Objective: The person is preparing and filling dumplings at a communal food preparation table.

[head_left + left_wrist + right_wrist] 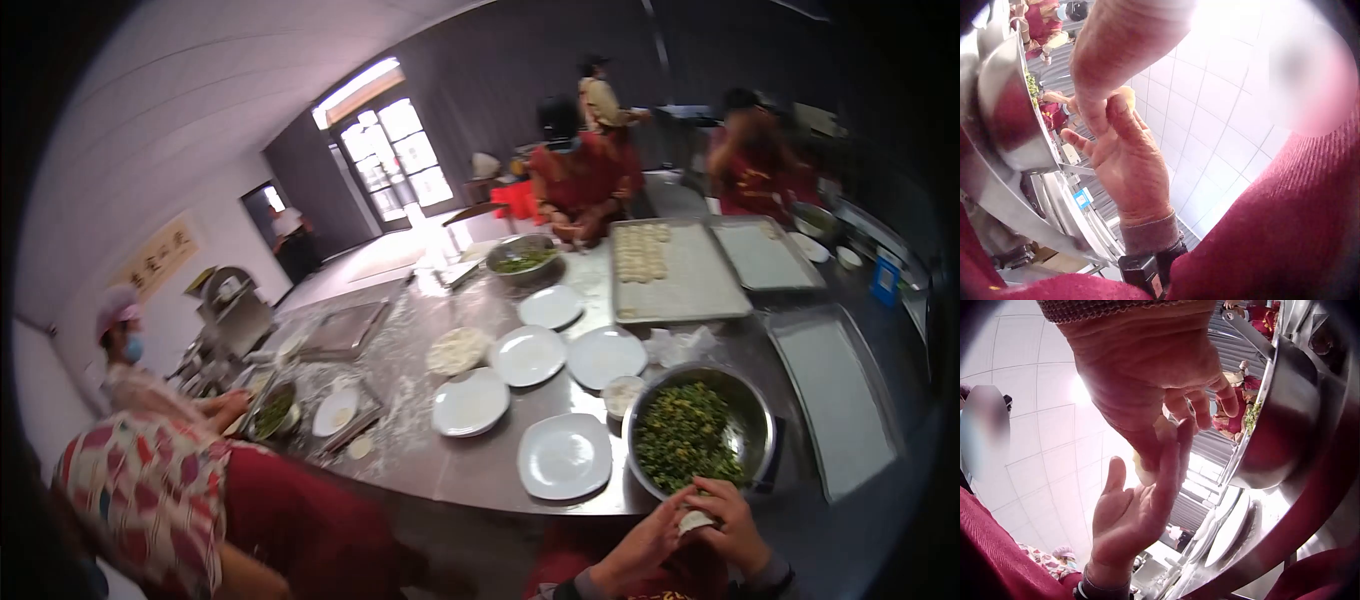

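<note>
My left hand (643, 545) and right hand (735, 525) meet close in front of the table's edge around a pale dough dumpling (695, 521). In the right wrist view, straight left fingers (1169, 465) lie along the dumpling (1142, 474), with the left thumb standing apart. The right hand pinches it between thumb and fingers; part of the dough is hidden behind them. Just beyond both hands stands a steel bowl (762, 425) of chopped green filling (690, 425).
White plates (565, 456) and a small bowl (622, 396) are left of the filling. Behind, a tray (700, 275) bears rows of dumplings (640, 250); another tray (835, 400) lies right. A person in a patterned top (150, 490) is close on the left; others work across the table.
</note>
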